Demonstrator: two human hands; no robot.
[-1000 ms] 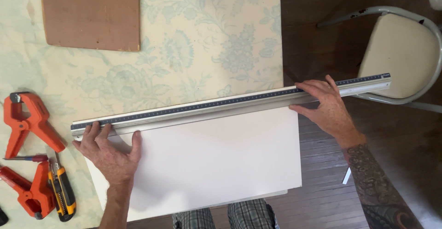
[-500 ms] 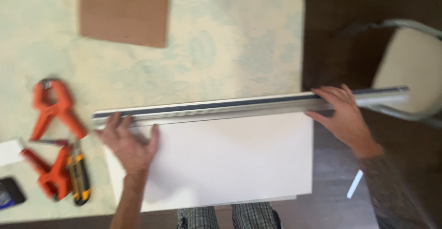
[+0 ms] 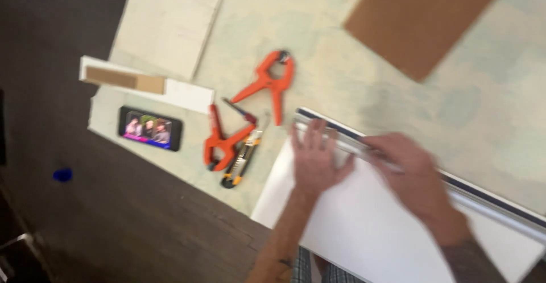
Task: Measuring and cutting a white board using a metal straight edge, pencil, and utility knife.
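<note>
Metal ruler (image 3: 455, 189) on white board (image 3: 364, 226) | left hand (image 3: 315, 158) flat, open | right hand (image 3: 412, 172) seemingly pressing ruler, blurred

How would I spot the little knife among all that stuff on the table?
Start at the white board under the left hand and right hand. Just off its left end lie two orange clamps. The knife lies beside the lower clamp, near the table edge: a slim yellow and black bar, the only thing there that is not orange.
</note>
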